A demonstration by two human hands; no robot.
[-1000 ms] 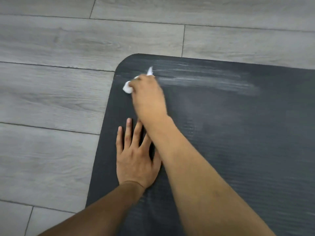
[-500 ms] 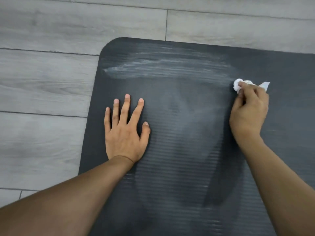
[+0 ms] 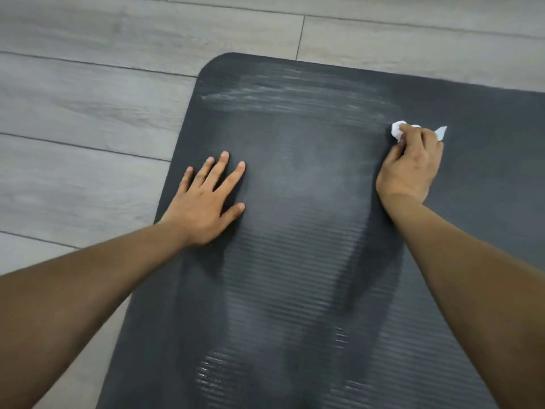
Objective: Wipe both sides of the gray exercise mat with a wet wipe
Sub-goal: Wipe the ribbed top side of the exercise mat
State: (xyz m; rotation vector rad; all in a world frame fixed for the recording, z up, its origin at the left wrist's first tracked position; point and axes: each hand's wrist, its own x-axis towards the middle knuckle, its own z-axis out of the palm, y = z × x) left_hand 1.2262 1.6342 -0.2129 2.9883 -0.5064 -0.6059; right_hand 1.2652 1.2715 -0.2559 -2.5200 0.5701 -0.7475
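The dark gray ribbed exercise mat (image 3: 306, 219) lies flat on the floor, its rounded far-left corner in view. Pale wet streaks run across its far strip. My left hand (image 3: 206, 202) presses flat on the mat near its left edge, fingers straight and spread. My right hand (image 3: 411, 169) grips a crumpled white wet wipe (image 3: 398, 130) against the mat at the right end of the streaks. A corner of the wipe sticks out to the right of my fingers.
Gray wood-look floor planks (image 3: 88, 119) surround the mat on the left and far sides. The mat runs out of view to the right and toward me.
My right hand swept the wipe from the mat's far-left corner across to the right, leaving wet streaks. In the last half second it barely shifted. My left hand stayed flat on the mat.
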